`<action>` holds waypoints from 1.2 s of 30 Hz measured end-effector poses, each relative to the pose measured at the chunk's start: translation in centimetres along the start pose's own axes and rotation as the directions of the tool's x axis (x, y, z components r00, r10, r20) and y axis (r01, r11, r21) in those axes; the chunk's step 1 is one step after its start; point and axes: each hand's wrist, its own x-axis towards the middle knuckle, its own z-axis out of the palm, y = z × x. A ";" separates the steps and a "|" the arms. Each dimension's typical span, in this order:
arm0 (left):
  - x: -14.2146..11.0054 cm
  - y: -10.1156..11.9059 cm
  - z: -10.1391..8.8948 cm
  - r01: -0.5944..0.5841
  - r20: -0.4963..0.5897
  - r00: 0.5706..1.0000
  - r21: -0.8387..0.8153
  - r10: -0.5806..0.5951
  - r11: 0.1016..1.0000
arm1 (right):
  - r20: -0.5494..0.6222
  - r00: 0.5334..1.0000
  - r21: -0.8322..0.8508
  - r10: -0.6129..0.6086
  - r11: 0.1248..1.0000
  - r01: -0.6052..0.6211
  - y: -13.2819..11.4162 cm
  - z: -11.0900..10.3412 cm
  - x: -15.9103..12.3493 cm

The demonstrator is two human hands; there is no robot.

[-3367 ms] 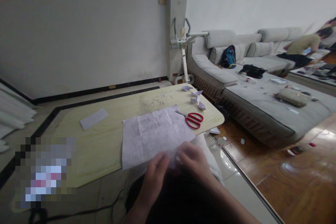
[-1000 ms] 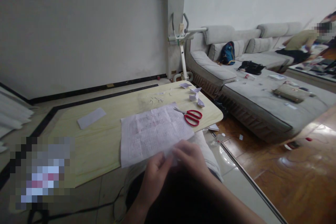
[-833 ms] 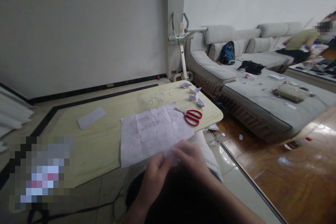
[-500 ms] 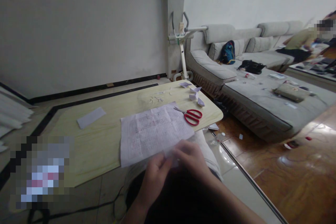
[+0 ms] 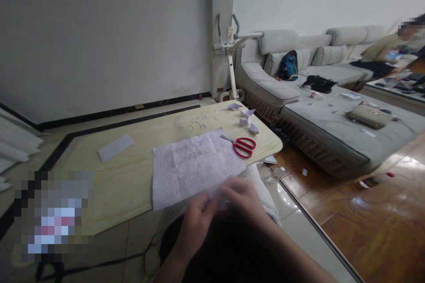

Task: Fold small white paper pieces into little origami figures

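Between my two hands, at the table's near edge, is a small piece of paper [image 5: 215, 192], blurred and partly covered by fingers. My left hand [image 5: 199, 208] is closed on its left side, thumb pressed on top. My right hand [image 5: 241, 192] pinches it from the right. Just beyond lies a large creased sheet with printed lines [image 5: 195, 166]. Scissors with red handles [image 5: 245, 147] rest at that sheet's right corner, blades on the paper. Several small folded paper boats [image 5: 245, 121] stand near the table's far right corner.
On the pale wooden table [image 5: 133, 190] are thin paper scraps [image 5: 198, 124] and a folded white paper [image 5: 115, 148]. A pixelated patch covers the left end. Right of the table stands a grey sofa [image 5: 325, 128] with bags; a person [image 5: 380, 53] sits at its far end.
My hands stay almost in place, with the small paper shifting slightly between the fingers. The person on the sofa has moved a little. The table items are unchanged.
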 end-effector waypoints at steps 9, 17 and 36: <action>0.1 0.2 0.1 -0.037 0.025 0.999 0.015 0.037 0.999 | -0.007 1.000 0.002 -0.019 1.000 0.019 0.0 0.1 -0.1; -0.1 0.4 -0.2 -0.025 -0.046 0.998 0.114 0.031 0.993 | 0.002 0.998 -0.084 -0.059 0.995 0.059 -0.6 0.1 0.0; 0.0 0.2 -0.1 -0.028 -0.025 0.999 0.077 0.030 0.997 | 0.023 0.999 -0.073 -0.047 0.996 0.049 -0.5 -0.1 0.0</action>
